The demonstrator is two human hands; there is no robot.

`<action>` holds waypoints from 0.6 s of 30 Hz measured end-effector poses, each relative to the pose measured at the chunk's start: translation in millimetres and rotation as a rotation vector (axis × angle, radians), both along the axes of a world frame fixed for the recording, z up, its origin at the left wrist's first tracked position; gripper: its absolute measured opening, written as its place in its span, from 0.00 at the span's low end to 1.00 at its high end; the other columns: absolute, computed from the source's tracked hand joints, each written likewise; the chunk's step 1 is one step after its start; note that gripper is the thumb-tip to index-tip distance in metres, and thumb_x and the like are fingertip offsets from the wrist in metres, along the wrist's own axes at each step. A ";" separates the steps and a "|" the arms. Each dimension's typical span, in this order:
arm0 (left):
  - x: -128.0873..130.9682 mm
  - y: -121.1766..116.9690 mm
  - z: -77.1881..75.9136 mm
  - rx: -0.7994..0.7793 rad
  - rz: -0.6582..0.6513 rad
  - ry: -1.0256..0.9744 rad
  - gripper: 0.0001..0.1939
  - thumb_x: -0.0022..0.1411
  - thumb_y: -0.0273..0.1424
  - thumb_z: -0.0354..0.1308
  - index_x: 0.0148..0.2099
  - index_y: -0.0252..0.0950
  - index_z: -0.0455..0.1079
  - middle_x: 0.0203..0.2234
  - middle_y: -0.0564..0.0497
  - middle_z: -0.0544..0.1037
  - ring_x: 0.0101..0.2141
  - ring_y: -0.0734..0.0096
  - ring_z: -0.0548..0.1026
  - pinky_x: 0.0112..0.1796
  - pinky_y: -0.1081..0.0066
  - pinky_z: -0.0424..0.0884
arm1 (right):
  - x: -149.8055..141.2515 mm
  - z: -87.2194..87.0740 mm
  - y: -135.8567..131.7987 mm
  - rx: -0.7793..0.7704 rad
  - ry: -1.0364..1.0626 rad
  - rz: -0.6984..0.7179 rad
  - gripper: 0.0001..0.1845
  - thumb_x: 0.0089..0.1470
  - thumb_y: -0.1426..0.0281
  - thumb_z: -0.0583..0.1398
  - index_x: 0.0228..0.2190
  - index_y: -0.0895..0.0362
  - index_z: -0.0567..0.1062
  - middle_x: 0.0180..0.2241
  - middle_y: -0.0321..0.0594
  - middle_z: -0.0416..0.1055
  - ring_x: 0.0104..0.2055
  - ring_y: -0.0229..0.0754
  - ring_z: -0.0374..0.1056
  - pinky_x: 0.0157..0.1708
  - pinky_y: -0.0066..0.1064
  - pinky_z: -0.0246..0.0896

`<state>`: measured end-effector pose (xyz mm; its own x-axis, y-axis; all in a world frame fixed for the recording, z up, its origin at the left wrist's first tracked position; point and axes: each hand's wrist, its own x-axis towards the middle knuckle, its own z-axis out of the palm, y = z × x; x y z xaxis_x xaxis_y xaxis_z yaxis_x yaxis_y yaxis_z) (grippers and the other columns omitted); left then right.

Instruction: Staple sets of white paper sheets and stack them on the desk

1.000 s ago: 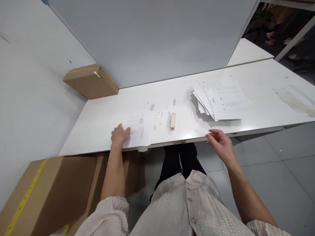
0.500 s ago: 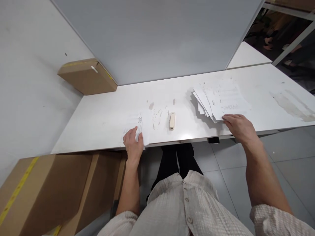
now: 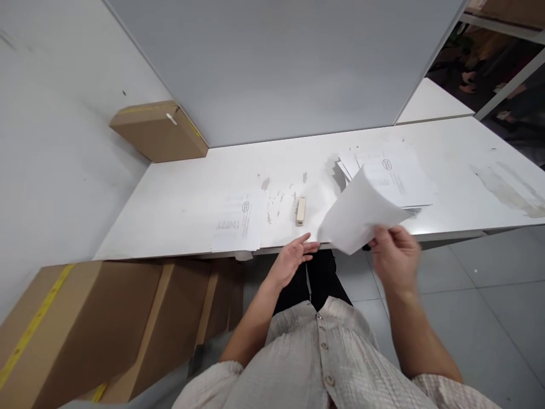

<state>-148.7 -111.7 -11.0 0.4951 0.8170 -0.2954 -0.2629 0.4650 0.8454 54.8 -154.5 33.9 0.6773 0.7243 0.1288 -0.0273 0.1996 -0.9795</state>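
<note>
Right hand (image 3: 395, 255) pinches a curled white paper sheet (image 3: 361, 210), right of the cream oblong object (image 3: 301, 211). Left hand (image 3: 293, 259), fingers apart, is on the object's near side. White printed papers (image 3: 234, 227) lie left of the object.

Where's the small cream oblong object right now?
In the head view, the small cream oblong object lies on the white table, beyond the left hand, right of the left-side white papers.

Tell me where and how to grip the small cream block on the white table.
Pinch the cream block around mid-length, probably with the left hand, from the near side: it is narrow, lies roughly front to back, and both long sides look exposed.
</note>
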 end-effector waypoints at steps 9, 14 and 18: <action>0.7 12.9 -2.2 -0.196 0.399 -0.209 0.24 0.50 0.35 0.66 0.49 0.34 0.70 0.44 0.45 0.77 0.47 0.60 0.73 0.50 0.63 0.68 | -42.3 -75.2 -44.5 -0.186 0.426 0.243 0.16 0.44 0.62 0.66 0.37 0.52 0.75 0.37 0.40 0.76 0.42 0.44 0.70 0.44 0.40 0.64; -8.2 14.9 4.5 -0.073 0.389 -0.112 0.22 0.46 0.34 0.68 0.45 0.35 0.73 0.40 0.46 0.79 0.44 0.61 0.75 0.48 0.63 0.70 | 3.9 -73.3 -47.9 -0.323 0.218 0.520 0.20 0.42 0.60 0.66 0.39 0.52 0.74 0.40 0.41 0.75 0.43 0.47 0.70 0.45 0.40 0.64; -12.3 10.4 3.8 0.076 0.293 0.049 0.17 0.45 0.35 0.68 0.39 0.33 0.75 0.36 0.46 0.80 0.39 0.62 0.76 0.43 0.64 0.72 | 22.0 -45.9 -32.7 -0.326 0.067 0.621 0.20 0.46 0.58 0.64 0.42 0.52 0.74 0.42 0.43 0.74 0.46 0.47 0.68 0.47 0.40 0.63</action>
